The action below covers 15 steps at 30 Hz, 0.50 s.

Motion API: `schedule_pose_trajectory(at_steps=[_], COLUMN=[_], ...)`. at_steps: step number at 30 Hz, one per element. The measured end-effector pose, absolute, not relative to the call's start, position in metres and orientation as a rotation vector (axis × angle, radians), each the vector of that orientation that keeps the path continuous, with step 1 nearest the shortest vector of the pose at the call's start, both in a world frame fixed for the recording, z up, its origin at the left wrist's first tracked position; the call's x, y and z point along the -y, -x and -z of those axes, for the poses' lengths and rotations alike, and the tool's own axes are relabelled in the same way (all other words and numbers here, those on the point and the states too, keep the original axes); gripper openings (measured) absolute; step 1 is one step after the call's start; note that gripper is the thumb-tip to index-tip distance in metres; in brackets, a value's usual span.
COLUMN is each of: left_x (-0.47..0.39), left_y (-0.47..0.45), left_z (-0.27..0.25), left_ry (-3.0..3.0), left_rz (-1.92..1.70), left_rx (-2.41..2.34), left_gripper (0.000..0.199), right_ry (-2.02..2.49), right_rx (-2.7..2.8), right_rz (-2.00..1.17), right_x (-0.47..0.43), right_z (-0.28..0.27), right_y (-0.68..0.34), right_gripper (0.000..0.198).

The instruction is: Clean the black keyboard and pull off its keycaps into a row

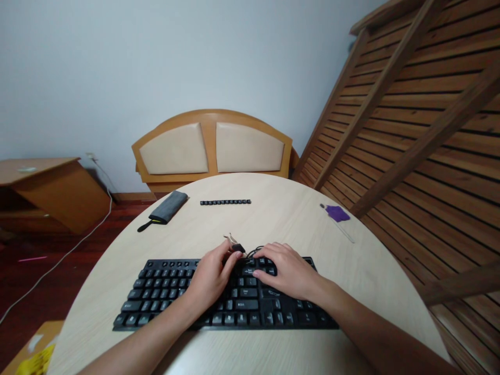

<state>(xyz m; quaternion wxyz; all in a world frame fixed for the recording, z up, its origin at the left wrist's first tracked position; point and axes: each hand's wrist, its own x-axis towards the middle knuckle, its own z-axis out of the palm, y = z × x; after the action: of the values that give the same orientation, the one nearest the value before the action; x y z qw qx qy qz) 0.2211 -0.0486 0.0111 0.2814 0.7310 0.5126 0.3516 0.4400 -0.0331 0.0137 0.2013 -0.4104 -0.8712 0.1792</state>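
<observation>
A black keyboard (pixel 242 305) lies along the near side of the table, under both my hands. Several bare key sockets (pixel 172 264) show along its back row at the left. My left hand (pixel 213 273) is over the middle of the back edge, thumb and fingers closed on a bundled black cable (pixel 238 248). Thin beige strands (pixel 230 238) stick up behind the fingertips. Spread over the right part of the keys is my right hand (pixel 283 265), thumb apart from the fingers, the fingertips by the cable's loops. Farther back, small black keycaps (pixel 225 202) stand in a straight row.
A grey pouch (pixel 170 207) with a black loop lies at the table's left. Toward the right edge are a purple item (pixel 337 213) and a thin pale stick (pixel 346 233). The round table (pixel 219 225) is bordered by wooden slats (pixel 414 130) at right.
</observation>
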Motion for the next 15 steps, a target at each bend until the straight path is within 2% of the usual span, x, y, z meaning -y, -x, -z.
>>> schedule_pose_trajectory(at_steps=[7,15], left_x=[0.0544,0.0516], left_y=[-0.2185,-0.2191], left_z=[-0.0222,-0.0149], left_ry=[-2.064,-2.068], left_rz=[-0.818,-0.883], left_rx=[-1.462,-1.342], left_gripper=[0.021,0.020], right_ry=[1.141,1.108], right_rx=[2.431,2.437], right_rz=[-0.487,-0.519], right_x=[0.0376,0.0387], right_z=[-0.0112,-0.0138], right_y=[-0.4324,-0.4327], right_gripper=[0.028,0.027])
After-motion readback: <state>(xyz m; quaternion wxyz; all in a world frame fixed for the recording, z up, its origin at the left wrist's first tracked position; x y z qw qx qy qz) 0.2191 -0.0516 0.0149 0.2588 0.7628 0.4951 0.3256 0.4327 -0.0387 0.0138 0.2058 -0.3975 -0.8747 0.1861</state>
